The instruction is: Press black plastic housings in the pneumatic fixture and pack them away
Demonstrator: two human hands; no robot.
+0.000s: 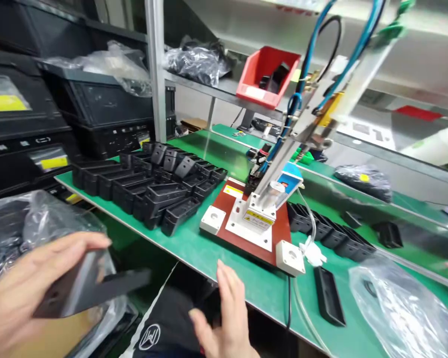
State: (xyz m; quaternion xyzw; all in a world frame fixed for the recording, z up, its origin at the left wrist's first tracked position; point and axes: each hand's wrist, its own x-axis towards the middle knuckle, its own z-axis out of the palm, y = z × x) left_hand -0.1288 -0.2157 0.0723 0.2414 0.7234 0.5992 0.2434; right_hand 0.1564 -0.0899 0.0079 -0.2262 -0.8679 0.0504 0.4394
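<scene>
My left hand (33, 293) grips a black plastic housing (78, 291), blurred by motion, over the plastic-lined box at the lower left. My right hand (227, 313) is in front of the bench edge, fingers apart, with nothing in it. Several black rectangular housings (149, 194) stand in rows on the green bench to the left. A press fixture (261, 209) on a brown base is beyond my right hand, with a white button box (213, 220) at its left corner and another button box (290, 257) at its right.
Black crates (104, 104) are stacked at the left, beside a bag-lined box (48, 219). A red bin (267, 74) sits on the shelf. One black housing (330, 296) and a clear plastic bag (406, 303) lie at the right. Tubes and a cable cross the bench edge.
</scene>
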